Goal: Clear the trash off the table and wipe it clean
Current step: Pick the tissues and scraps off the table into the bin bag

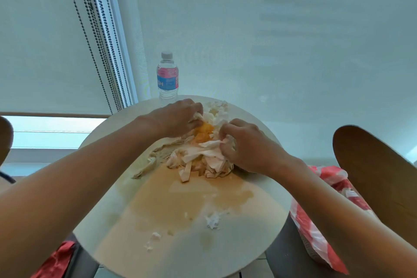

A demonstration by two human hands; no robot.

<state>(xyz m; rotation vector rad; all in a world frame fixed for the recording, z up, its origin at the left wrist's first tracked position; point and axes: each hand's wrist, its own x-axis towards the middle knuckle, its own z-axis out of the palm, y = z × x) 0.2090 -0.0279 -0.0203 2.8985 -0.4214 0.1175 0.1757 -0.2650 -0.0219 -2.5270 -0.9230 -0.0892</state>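
Note:
A heap of wet, crumpled tissues (pixel 203 160) stained orange lies at the far middle of the round pale table (pixel 259 221). Orange peel or pulp (pixel 204 132) sits in the heap between my hands. My left hand (pixel 178 117) grips the heap's far left side with curled fingers. My right hand (pixel 246 146) pinches a strip of tissue at the heap's right side. A brownish-orange spill (pixel 180 201) spreads over the table's middle toward me. Small white tissue scraps (pixel 212 221) lie in the spill.
A water bottle (pixel 167 77) with a pink and blue label stands at the table's far edge, just behind my left hand. A red and white plastic bag (pixel 316 228) hangs at the right of the table. A brown chair back (pixel 379 178) stands further right.

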